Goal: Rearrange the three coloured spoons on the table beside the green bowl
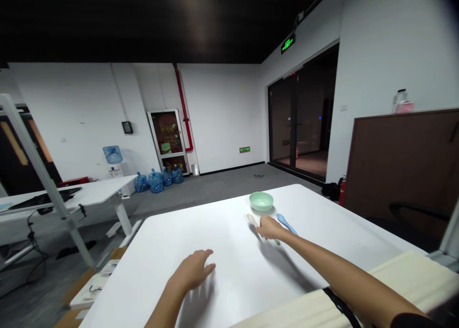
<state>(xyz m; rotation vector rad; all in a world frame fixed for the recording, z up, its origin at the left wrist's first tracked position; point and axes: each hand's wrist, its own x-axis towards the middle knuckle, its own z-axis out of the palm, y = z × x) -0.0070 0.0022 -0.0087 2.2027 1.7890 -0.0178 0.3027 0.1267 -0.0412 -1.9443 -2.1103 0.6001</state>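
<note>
My right hand (270, 227) just below the mint-green bowl (261, 201), fingers bunched over a pale utensil (252, 220), its middle hidden, grip unclear, a blue spoon (282, 219) beside the hand, my left hand (193, 270) spread, slightly blurred, well apart from the bowl

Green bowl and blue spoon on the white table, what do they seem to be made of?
The mint-green bowl looks like smooth plastic or glazed ceramic: an even colour with a soft sheen, though the look doesn't settle which. The blue spoon looks like matte plastic or silicone, with one flat colour and no grain, but it's too small here to be sure.
</note>
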